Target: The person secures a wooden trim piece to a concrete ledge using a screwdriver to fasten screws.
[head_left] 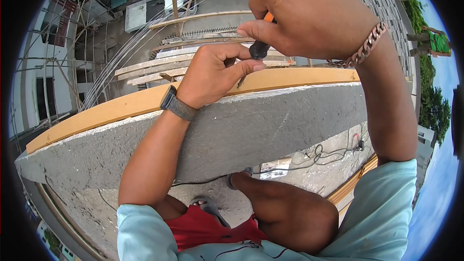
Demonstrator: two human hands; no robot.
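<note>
My right hand [309, 17] is closed round an orange-and-black tool handle [259, 50]. Only its rounded black end and a bit of orange show; the rest is hidden by the fingers. Just below and left of that end is my left hand [212, 72], thumb and forefinger pinched together. Whatever sits between those fingertips is too small or hidden to name. Under both hands runs a long tan wooden board [121, 104], on edge along the far side of a grey concrete wall top [251, 121]. A small dark thin mark or piece [240, 82] shows on the board below my left thumb.
Beyond the board lie wooden planks [159, 63], overhead wires [113, 60] and a white pickup truck [145, 13] far below. Black cables [316, 154] trail over the floor behind the wall, near stacked wooden strips [355, 179]. A person in green [439, 43] stands far right.
</note>
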